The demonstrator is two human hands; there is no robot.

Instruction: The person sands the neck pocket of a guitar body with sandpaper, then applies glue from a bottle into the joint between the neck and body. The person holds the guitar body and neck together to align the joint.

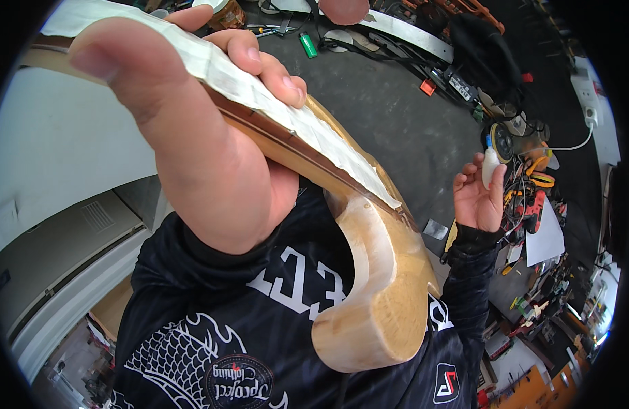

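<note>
My left hand [212, 157] is wrapped around the neck of an unfinished guitar, its thumb on the near side and fingertips over the far edge. The guitar [396, 300] has a bare, pale wood body with a curved cutaway and leans against my chest. White masking tape [328, 150] covers the top of its dark fretboard, wrinkled and uneven along the edge. Off to the right, my right hand [479, 198] is raised, closed around a small white squeeze bottle [490, 167] with a blue tip. That bottle is apart from the guitar.
A dark workbench [389, 109] lies beyond the guitar. On it are a green lighter [308, 45], cables, a red-and-black power tool [532, 211] and a white paper sheet [546, 238]. A jar [226, 13] stands at the top. Many tools crowd the right side.
</note>
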